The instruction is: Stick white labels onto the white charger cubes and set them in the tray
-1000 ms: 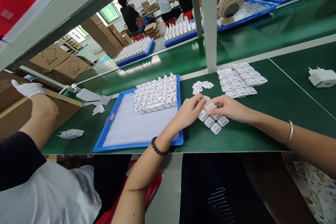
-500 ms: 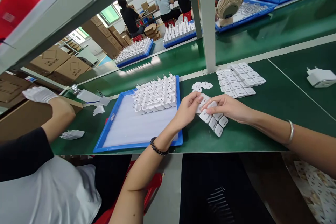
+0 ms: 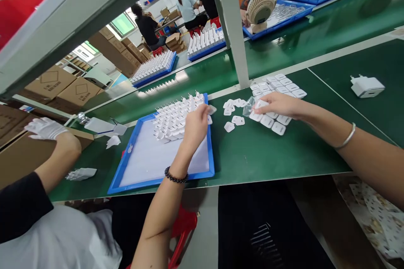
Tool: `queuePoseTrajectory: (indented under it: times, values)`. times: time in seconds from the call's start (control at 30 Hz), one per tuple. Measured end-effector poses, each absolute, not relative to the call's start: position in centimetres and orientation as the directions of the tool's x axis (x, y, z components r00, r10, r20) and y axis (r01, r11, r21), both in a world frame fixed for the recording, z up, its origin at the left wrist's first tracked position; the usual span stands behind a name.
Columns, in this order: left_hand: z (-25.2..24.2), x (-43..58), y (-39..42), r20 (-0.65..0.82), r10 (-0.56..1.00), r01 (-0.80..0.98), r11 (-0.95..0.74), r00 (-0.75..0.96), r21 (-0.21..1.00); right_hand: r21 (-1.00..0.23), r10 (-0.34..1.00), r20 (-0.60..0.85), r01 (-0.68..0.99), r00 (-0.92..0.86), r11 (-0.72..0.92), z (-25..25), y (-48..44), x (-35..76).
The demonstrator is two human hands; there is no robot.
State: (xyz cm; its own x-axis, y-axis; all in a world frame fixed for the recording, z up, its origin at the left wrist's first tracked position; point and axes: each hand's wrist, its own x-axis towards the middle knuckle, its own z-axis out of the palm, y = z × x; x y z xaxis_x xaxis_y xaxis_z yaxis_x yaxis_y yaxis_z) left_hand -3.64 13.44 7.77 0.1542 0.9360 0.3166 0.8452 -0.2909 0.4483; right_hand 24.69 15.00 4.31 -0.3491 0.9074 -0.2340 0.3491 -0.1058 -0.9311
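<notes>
My left hand (image 3: 196,125) is closed over the right side of a blue-rimmed tray (image 3: 211,151), pinching a small pale piece (image 3: 211,110) whose kind I cannot make out. Beside that hand, white plug adapters (image 3: 172,119) stand in rows with their pins up. My right hand (image 3: 277,104) grips a sheet of white rounded-square pieces (image 3: 267,121) with dark print; crumpled clear film (image 3: 248,107) shows at its left end. Just behind lie stacked sheets (image 3: 292,87) of the same pieces. Several loose white pieces (image 3: 229,126) rest on the green table between my hands.
One white adapter (image 3: 368,87) lies at the right. A grey post (image 3: 235,29) and slanted shelf beam (image 3: 94,8) rise ahead. At left, a co-worker's gloved hand (image 3: 46,128) hangs near cartons. Across the bench stands a fan (image 3: 260,6) before another person.
My left hand has moved left, away from the sheet, to the tray's edge with a small piece. My right hand has shifted right with the sheet. More loose pieces lie on the table.
</notes>
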Motion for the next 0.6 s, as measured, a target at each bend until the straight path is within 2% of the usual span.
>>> queuePoseTrajectory:
  times: [0.1,0.17,0.2,0.27,0.33,0.4,0.5,0.57,0.6]
  values:
    - [7.0,-2.7,13.6,0.096,0.948,0.881,-0.319,0.305,0.350,-0.962,0.907,-0.196,0.253,-0.373,-0.104,4.1,14.7,23.8]
    - [6.5,-1.5,13.4,0.093,0.944,0.879,-0.328,0.316,0.346,-0.975,0.899,-0.175,0.196,-0.401,-0.102,4.0,14.1,22.9]
    - [6.4,-0.9,13.4,0.117,0.943,0.863,-0.332,0.311,0.382,-0.981,0.897,-0.163,0.168,-0.412,-0.101,3.9,13.9,22.5]
    - [6.2,0.0,13.3,0.132,0.936,0.775,-0.344,0.325,0.530,-0.988,0.891,-0.145,0.108,-0.429,-0.109,3.8,13.4,21.7]
    - [6.1,0.6,13.4,0.106,0.927,0.621,-0.324,0.361,0.714,-0.988,0.879,-0.152,0.050,-0.453,-0.145,3.7,13.0,21.1]
    - [5.9,0.7,13.6,0.087,0.924,0.495,-0.277,0.373,0.823,-0.977,0.851,-0.187,0.007,-0.491,-0.211,3.6,12.6,20.8]
    - [5.5,0.3,13.7,0.173,0.938,0.430,-0.296,0.301,0.853,-0.951,0.803,-0.252,-0.018,-0.540,-0.310,3.6,12.2,20.5]
    - [5.4,-0.2,13.5,0.350,0.913,0.474,-0.409,0.212,0.780,-0.937,0.790,-0.276,-0.028,-0.547,-0.347,3.7,12.0,20.3]
    - [5.4,-0.5,13.3,0.462,0.870,0.526,-0.479,0.175,0.703,-0.933,0.788,-0.280,-0.038,-0.548,-0.358,3.7,11.9,20.3]
